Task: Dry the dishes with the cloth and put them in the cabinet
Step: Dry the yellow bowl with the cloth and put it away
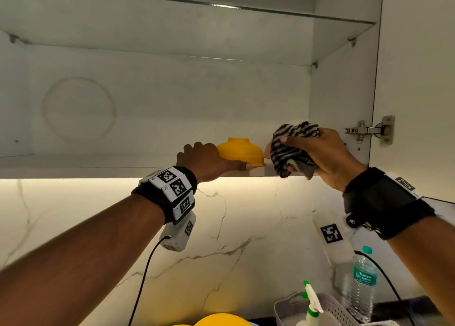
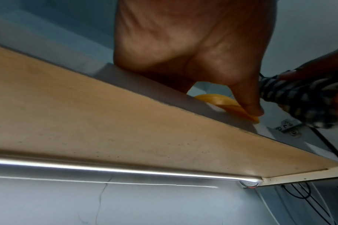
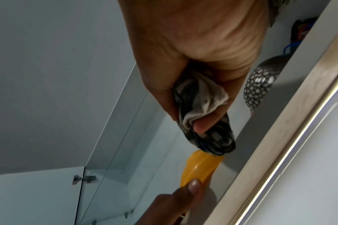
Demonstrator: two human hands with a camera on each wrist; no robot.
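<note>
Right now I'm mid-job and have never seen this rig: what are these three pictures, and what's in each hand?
There is no machine here: a person works bare-handed, with a camera on the head and one strapped to each wrist. The wide picture is the head view, looking up into an open cabinet. The other two look along each hand from below. The left hand holds a yellow bowl, upside down, on the cabinet's bottom shelf, thumb at its rim. The right hand grips a bunched striped cloth just beside the bowl. Below, on the counter, stand a water bottle and a grey basket holding a spray bottle. A second yellow dish peeks in at the bottom edge.
</note>
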